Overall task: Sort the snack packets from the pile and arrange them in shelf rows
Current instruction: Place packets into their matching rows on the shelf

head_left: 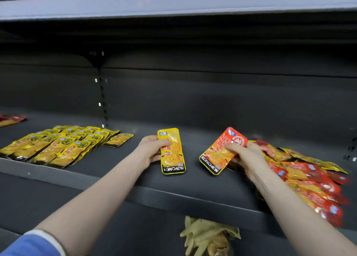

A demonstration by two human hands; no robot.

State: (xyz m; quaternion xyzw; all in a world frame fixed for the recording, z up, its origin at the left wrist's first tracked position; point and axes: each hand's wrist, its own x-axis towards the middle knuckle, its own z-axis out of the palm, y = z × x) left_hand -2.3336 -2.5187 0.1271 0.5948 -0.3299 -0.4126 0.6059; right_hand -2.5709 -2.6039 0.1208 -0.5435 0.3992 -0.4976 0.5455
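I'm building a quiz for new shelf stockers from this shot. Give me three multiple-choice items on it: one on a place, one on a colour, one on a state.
1. Where do the arranged yellow packets lie?
A. left part of the shelf
B. right part of the shelf
C. upper shelf

2. What colour is the packet in the right hand?
A. green
B. orange-red
C. blue

3. What is the left hand doing?
A. resting flat and empty
B. pointing
C. holding a yellow packet

Answers: 1 A, the rows sit left of both hands. 2 B, the orange-red packet shows above the fingers. 3 C, the thumb lies across its front.
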